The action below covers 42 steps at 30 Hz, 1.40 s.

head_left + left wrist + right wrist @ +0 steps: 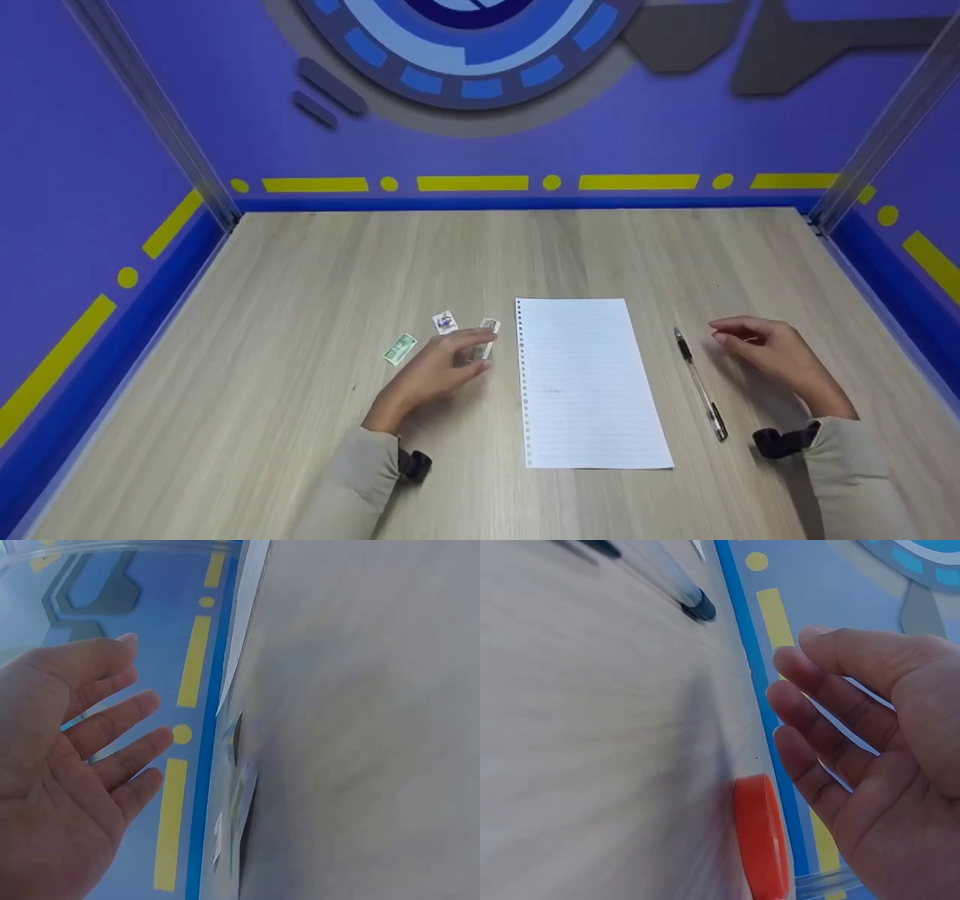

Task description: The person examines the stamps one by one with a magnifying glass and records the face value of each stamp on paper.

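My left hand (431,367) is over the left-middle of the table, fingers apart and relaxed, holding nothing. Under its fingers lies a grey stamp-like slip (486,351), partly covered by the hand in the head view. Just beyond are a small white stamp-like piece (445,322) with a dark figure and a green one (400,349) to its left. To the right of the pen, my right hand (780,364) hovers with loosely bent fingers and nothing in it. The clear-barrelled pen (699,386) with black ends lies between that hand and a lined sheet (592,375).
The sheet has punched holes down its left edge and a faint mark at lower left. An orange-red round thing (759,836), like a lid or ring, stands on the table in the right wrist view. Blue-purple panels (465,157) enclose the table's back and sides.
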Each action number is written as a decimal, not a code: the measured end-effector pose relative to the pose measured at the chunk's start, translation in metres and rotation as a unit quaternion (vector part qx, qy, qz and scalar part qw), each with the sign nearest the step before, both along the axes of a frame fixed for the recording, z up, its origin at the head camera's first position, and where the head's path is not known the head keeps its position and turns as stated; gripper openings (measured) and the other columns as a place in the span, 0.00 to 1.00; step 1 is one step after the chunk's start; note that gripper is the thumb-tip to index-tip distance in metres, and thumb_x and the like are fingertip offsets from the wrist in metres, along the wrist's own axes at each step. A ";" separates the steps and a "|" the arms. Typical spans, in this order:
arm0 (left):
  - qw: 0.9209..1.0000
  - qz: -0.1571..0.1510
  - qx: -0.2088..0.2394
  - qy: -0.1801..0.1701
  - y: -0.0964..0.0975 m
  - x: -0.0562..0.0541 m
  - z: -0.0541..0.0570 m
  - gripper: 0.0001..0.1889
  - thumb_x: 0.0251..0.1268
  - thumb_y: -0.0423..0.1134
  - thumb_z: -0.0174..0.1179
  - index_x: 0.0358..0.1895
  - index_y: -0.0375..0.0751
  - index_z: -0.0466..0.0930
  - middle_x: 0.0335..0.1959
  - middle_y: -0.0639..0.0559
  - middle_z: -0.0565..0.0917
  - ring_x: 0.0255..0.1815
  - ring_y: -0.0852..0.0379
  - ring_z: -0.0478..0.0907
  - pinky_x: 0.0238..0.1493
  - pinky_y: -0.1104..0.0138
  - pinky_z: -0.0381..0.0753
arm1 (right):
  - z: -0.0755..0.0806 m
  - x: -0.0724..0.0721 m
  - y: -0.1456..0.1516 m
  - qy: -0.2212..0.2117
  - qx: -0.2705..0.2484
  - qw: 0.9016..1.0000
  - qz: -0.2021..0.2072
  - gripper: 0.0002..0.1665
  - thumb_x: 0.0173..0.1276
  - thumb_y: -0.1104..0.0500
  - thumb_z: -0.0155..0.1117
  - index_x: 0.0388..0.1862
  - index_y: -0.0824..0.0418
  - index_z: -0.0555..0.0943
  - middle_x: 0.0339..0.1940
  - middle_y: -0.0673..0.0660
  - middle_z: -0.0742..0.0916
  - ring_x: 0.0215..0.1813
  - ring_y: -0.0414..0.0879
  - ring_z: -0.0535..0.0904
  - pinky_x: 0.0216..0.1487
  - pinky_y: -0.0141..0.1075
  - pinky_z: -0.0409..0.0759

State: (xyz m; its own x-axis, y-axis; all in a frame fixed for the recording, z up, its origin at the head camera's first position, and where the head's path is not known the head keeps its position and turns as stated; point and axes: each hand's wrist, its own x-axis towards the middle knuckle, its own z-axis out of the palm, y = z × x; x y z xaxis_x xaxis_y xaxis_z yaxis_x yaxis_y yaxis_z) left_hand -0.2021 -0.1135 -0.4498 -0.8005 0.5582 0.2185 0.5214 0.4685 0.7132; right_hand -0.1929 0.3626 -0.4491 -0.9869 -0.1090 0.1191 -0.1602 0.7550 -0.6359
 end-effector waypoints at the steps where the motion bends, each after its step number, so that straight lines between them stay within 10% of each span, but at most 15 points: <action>1: 1.000 0.003 0.003 0.001 -0.003 -0.001 0.001 0.21 0.65 0.35 0.60 0.61 0.34 0.76 0.63 0.41 0.76 0.67 0.44 0.71 0.69 0.53 0.68 | 0.000 0.000 0.001 0.001 0.002 1.000 -0.004 0.22 0.70 0.49 0.60 0.55 0.62 0.82 0.53 0.65 0.84 0.41 0.15 0.68 0.41 0.13 0.70; 20: 0.993 0.109 0.019 -0.030 -0.062 -0.005 -0.004 0.22 0.64 0.37 0.62 0.61 0.37 0.77 0.64 0.44 0.77 0.69 0.47 0.69 0.72 0.54 0.65 | -0.003 0.007 0.029 0.001 -0.004 0.998 -0.066 0.25 0.66 0.46 0.64 0.54 0.62 0.81 0.44 0.43 0.84 0.39 0.16 0.68 0.39 0.14 0.69; 42: 0.974 0.206 0.018 -0.095 -0.111 -0.009 -0.026 0.22 0.64 0.33 0.61 0.62 0.36 0.75 0.68 0.41 0.72 0.72 0.43 0.64 0.74 0.54 0.61 | -0.010 0.016 0.057 -0.033 0.011 0.993 -0.110 0.32 0.63 0.43 0.65 0.57 0.65 0.79 0.42 0.45 0.83 0.35 0.17 0.66 0.31 0.17 0.74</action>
